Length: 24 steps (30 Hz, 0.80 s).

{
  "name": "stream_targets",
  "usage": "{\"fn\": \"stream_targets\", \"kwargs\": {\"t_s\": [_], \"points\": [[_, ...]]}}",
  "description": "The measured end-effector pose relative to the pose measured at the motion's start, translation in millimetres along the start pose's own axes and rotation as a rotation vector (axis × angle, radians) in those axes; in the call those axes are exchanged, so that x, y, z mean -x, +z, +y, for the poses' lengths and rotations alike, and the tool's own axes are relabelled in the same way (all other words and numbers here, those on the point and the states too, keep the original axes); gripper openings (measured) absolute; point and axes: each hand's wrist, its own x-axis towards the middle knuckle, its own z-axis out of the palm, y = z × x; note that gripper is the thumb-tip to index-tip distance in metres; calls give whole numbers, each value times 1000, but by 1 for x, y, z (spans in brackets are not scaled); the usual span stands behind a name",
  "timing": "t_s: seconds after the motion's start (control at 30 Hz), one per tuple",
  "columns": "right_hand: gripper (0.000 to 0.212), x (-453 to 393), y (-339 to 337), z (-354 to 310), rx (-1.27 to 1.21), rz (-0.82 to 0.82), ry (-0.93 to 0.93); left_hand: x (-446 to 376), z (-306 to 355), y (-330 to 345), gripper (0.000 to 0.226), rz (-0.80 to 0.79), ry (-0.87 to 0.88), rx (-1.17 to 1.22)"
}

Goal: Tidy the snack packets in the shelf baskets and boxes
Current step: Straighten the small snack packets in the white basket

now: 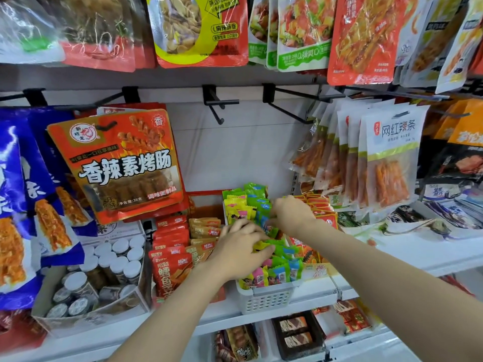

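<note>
A white slotted basket [266,299] on the shelf holds several small green, yellow, blue and pink snack packets [281,273]. My left hand [240,248] lies over the middle of the basket, its fingers curled round a few green and yellow packets. My right hand [291,212] reaches further back in the same basket and pinches packets in the standing row [248,205]. Its fingertips are hidden among the wrappers.
Left of the basket stand red and tan packets in a box [172,246], then a carton of white-capped jars [104,273]. Red packets [320,207] fill the box on the right. Large bags hang from black hooks [217,105] above. A lower shelf holds more boxes [298,333].
</note>
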Motion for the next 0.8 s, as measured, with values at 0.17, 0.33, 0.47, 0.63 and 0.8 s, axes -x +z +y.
{"fn": "stream_targets", "kwargs": {"t_s": [0.17, 0.33, 0.47, 0.63, 0.8], "points": [[36, 2, -26, 24, -35, 4, -140, -1, -1, 0, 45, 2, 2, 2], [21, 5, 0, 13, 24, 21, -180, 2, -1, 1, 45, 33, -6, 48], [33, -1, 7, 23, -211, 71, -174, -2, -2, -2, 46, -21, 1, 39], [22, -11, 4, 37, -347, 226, -97, -6, -4, 0, 42, -25, 21, 0], [22, -24, 15, 14, -248, 181, -8, -4, -2, 3, 50, 8, 16, 15]]}}
